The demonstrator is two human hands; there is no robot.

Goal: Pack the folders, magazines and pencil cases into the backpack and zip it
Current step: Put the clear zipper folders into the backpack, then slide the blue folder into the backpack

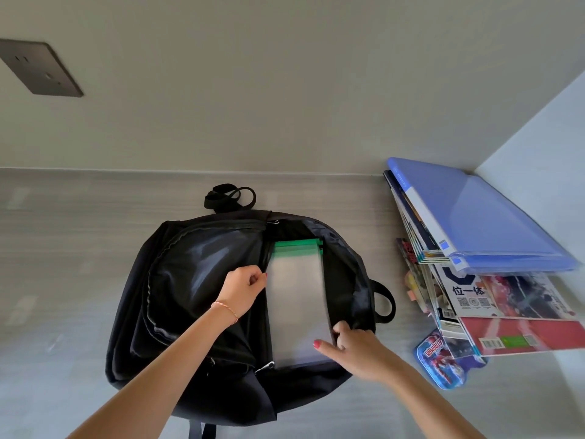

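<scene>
Both hands are working at the open mouth of a black backpack lying flat on a grey desk.

The left hand (243, 288) is pinching the edge of the backpack's (196, 280) front flap at about 9 o'clock from the green-topped folder (297, 299) that is sitting inside the opening. The right hand (351, 350) is curling its fingers over the opposite rim near the folder's lower corner, at about 5 o'clock, with the thumb lying on the folder's frosted cover. At 3 o'clock from the backpack, well apart, a blue folder (481, 223) is resting on a fanned stack of magazines (506, 315), and a blue pencil case (443, 359) is lying just under the stack's near edge. The desk (63, 248) is meeting a plain beige wall (285, 90) carrying a dark socket plate (39, 68) at 10 o'clock.
</scene>
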